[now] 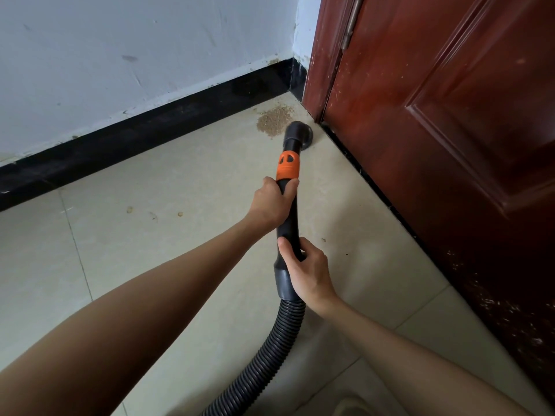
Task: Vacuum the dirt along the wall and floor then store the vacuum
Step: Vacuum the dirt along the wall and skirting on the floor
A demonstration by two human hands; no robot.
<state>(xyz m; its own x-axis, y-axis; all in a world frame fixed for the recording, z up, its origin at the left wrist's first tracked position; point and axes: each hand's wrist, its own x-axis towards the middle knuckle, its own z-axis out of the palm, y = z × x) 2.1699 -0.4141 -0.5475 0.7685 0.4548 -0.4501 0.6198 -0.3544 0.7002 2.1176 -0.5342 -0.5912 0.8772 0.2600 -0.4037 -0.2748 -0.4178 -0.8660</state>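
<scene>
**Vacuuming barely begun**

On the floor (pixel 180 265), a dirt pile (pixel 273 120) by the door (pixel 435 115) remains unvacuumed, just beside the nozzle (pixel 297 133). The wand (pixel 289 211) is gripped by the left hand (pixel 271 202) and right hand (pixel 306 265), fingers curled round it. Storing is left.

The ribbed hose (pixel 264 355) leaves the bottom edge, so the vacuum body is out of view. My left hand (pixel 271 202) and right hand (pixel 309 271) cover parts of the black wand (pixel 287 223). The round nozzle (pixel 298 133) hides its own mouth and the floor beneath. The door (pixel 435 130) is cut off above and at right.
</scene>
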